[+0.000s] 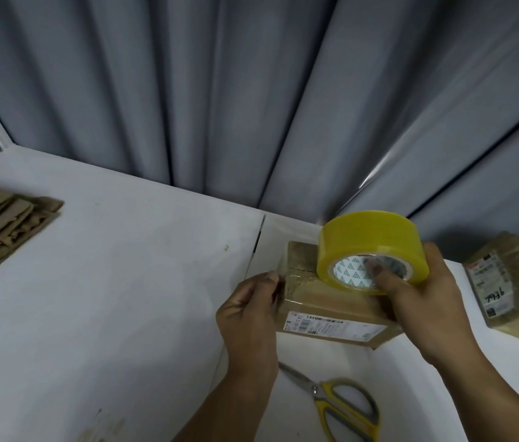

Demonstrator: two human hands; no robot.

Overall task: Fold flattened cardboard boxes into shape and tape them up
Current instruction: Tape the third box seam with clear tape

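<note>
Taping a box on white table [108,282], grey curtain [220,90] behind.
Flat cardboard stack [0,231] at far left of the table; box [325,301] at centre-right, label on near face; second box [513,288] well apart at right edge. Yellow roll [369,237] stands on edge on the box top. Right hand [420,298] grips the roll, thumb in the core, fingers curled over the rim. Left hand [248,314] pinches the tape end [287,277] at the box's left edge. Scissors [344,406] lie closed near the front of the table.
</note>
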